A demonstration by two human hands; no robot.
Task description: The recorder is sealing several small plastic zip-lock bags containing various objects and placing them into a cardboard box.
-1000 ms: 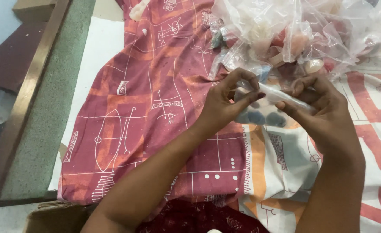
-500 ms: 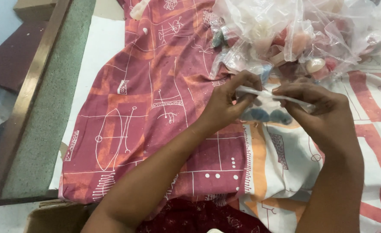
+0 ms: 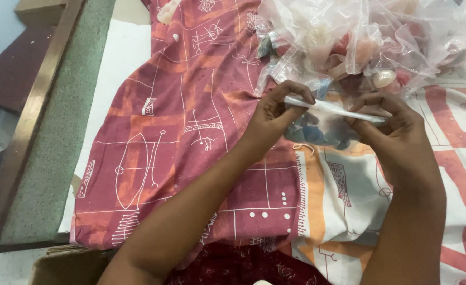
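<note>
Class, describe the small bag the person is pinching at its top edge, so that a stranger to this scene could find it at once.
Start at the pink patterned cloth, then look below the heap of clear plastic bags. The small bag hangs between the left hand and right hand. Unlike the heaped ones, it holds bluish pieces and is stretched flat along its top.

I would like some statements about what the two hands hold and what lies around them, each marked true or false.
1. Both hands grip the top edge of a small clear bag. True.
2. The left hand lies flat on the cloth. False: it is raised, pinching the bag's edge.
3. The small bag holds bluish pieces. True.
4. The right hand holds scissors. False: it only pinches the bag.
5. A pile of clear plastic bags lies beyond the hands. True.
6. The printed cloth is plain green. False: it is red and orange with white line drawings.
</note>
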